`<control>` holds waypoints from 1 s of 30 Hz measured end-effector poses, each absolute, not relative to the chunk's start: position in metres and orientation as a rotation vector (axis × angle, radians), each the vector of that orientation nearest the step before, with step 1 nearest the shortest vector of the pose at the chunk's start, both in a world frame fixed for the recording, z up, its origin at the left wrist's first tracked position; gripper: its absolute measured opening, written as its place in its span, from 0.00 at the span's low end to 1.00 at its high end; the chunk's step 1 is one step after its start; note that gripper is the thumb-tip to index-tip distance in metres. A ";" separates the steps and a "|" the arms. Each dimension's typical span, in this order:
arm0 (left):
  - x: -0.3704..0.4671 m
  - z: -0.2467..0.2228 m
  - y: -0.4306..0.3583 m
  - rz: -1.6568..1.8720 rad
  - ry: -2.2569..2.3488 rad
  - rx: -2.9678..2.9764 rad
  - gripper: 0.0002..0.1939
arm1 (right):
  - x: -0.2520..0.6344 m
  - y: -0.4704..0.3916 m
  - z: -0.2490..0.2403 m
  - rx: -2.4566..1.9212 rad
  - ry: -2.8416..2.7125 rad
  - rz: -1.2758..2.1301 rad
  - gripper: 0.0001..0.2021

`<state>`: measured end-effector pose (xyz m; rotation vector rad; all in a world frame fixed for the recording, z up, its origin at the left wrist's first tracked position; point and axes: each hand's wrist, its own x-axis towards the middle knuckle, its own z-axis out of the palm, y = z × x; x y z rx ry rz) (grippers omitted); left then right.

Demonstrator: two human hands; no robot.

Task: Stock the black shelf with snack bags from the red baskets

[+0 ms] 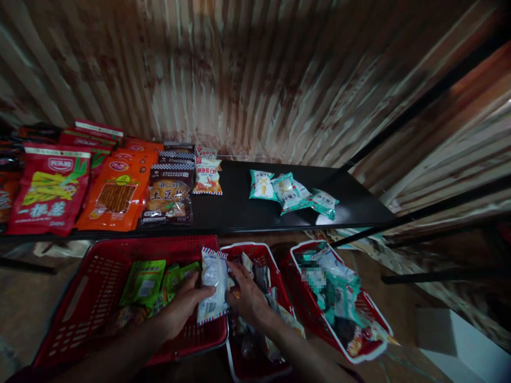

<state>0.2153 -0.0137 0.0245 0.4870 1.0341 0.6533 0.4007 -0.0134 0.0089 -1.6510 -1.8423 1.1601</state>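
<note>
A white snack bag (213,290) with red-and-blue striped ends is held upright above the baskets, its back with a barcode turned towards me. My left hand (181,308) is closed on the bag's left side, the thumb lying across its front. At its right edge, my right hand (247,298) is closed with the fingers against the bag; part of that grip is hidden. Under my left hand, green snack packets (143,282) lie in a large red basket (72,319). Below my right hand stands a narrower red basket (275,271) with a white rim, containing several packets.
A black shelf (235,213) runs behind the baskets. On it stand red bags (51,186), orange bags (115,191), brown potato-chip bags (167,194), small white bags (207,175) and several teal-and-white packets (285,191). Another basket (377,314) holds teal packets. A white box (459,340) sits right.
</note>
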 end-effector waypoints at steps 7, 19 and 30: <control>0.216 0.024 -0.014 0.675 1.266 0.891 0.23 | 0.393 -0.014 0.012 -1.618 -1.765 1.202 0.36; 0.216 0.062 -0.026 0.772 1.500 1.151 0.23 | 0.367 -0.030 0.070 -1.188 -1.316 1.589 0.30; 0.195 0.091 -0.023 1.081 1.568 1.281 0.15 | 0.313 -0.028 0.094 -0.865 -0.715 1.833 0.27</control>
